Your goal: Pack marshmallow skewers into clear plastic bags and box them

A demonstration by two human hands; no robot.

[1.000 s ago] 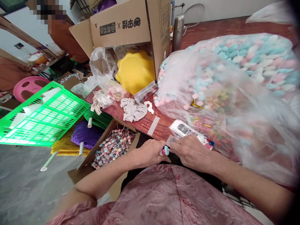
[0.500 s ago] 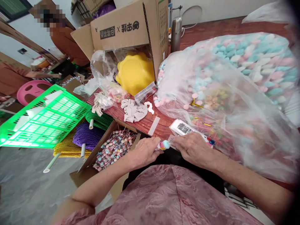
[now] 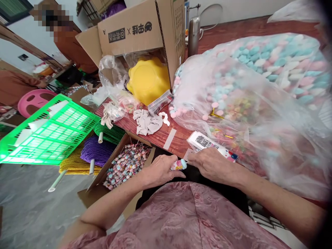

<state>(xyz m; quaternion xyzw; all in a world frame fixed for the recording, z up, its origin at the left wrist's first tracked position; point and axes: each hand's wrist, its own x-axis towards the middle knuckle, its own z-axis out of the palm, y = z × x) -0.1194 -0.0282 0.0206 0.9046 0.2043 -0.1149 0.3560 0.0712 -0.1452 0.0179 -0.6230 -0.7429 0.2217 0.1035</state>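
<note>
My left hand (image 3: 161, 168) is closed around a small marshmallow candy (image 3: 178, 165) in pink, yellow and white, whose pale blue end points right. My right hand (image 3: 209, 162) is pinched just beside that blue end; a thin light bit shows between them, too small to name. Under the right hand's fingertips, near the table edge, lies a clear strip (image 3: 188, 152). Behind that hand is a stack of printed bags (image 3: 204, 142) with a QR code. Left of my left arm, an open carton (image 3: 102, 173) holds many stick candies (image 3: 127, 164).
A large clear bag of pastel marshmallows (image 3: 272, 58) covers the table's right side. At the back stands a cardboard box (image 3: 132, 31) with a yellow tub (image 3: 149, 79). A green basket (image 3: 52, 131) sits left, above bundled cords (image 3: 97, 150). Two co-workers are at far left.
The candy in my left hand has dipped slightly and its blue end is tilted more. My left thumb has come away below it. My right fingertips have shifted slightly left.
</note>
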